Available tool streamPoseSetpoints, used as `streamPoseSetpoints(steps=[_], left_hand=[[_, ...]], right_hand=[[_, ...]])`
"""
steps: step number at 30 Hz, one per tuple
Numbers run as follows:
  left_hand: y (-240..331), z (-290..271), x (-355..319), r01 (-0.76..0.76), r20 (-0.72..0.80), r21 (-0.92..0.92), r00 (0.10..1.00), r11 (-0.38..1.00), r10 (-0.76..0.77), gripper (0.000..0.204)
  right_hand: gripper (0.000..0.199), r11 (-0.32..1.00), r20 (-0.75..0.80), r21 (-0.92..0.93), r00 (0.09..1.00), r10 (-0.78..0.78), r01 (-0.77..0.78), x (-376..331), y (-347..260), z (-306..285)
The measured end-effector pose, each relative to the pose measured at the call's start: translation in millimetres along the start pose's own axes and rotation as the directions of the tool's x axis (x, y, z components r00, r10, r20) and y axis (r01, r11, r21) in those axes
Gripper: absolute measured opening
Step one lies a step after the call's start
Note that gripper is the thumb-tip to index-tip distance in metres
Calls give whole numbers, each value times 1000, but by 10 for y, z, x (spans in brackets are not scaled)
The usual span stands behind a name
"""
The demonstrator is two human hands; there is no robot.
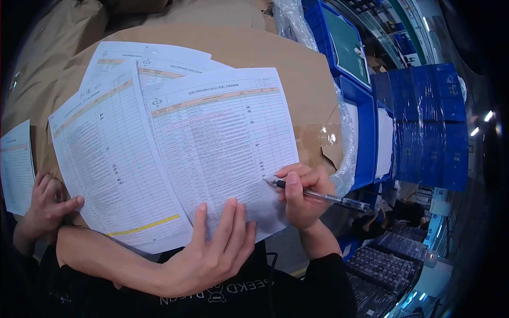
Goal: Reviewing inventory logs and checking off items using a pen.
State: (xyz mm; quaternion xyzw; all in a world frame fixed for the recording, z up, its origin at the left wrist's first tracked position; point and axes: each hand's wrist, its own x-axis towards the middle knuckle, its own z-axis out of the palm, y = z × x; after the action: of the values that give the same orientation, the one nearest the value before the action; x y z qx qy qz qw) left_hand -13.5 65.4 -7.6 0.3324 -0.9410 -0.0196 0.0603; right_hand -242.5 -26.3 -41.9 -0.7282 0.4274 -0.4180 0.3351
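My right hand (303,197) grips a clear pen (323,197) with a black tip. The tip touches the lower right part of the top printed sheet (222,143), a table form with an orange header band. My left hand (212,249) lies flat on that sheet's bottom edge with its fingers spread, and the forearm runs off to the left. Under the top sheet lie more forms (106,153), fanned out to the left. All of them rest on a brown cardboard box (297,69).
Another person's hand (47,204) rests at the box's left edge beside a further sheet (16,164). Blue plastic crates (366,132) and a film-wrapped blue stack (429,127) stand to the right. Dark trays (382,265) lie on the floor at lower right.
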Motion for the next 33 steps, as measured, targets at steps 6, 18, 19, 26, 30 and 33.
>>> streamPoseSetpoints(steps=[6, 18, 19, 26, 30, 33], left_hand=[[0, -3, -5, 4, -1, -12, 1000, 1000, -4, 47], [-2, 9, -11, -1, 4, 3, 1000, 1000, 1, 48], [-1, 8, -11, -1, -19, 7, 1000, 1000, 1, 48], [3, 7, -6, 10, -21, -1, 1000, 1000, -10, 48], [3, 8, -8, 12, 0, -11, 1000, 1000, -12, 48], [2, 8, -11, 13, -3, -13, 1000, 1000, -13, 47]], right_hand=[[25, 992, -75, 72, 992, 105, -99, -26, -12, 15], [24, 991, -83, 94, 991, 101, -93, -26, -14, 27], [24, 991, -84, 94, 991, 102, -94, -27, -16, 24], [22, 996, -47, 73, 997, 61, -57, -30, 16, 10], [20, 999, 9, 40, 1000, 12, -13, -27, 36, -4], [20, 999, 7, 32, 1000, 22, -22, -32, 33, -4]])
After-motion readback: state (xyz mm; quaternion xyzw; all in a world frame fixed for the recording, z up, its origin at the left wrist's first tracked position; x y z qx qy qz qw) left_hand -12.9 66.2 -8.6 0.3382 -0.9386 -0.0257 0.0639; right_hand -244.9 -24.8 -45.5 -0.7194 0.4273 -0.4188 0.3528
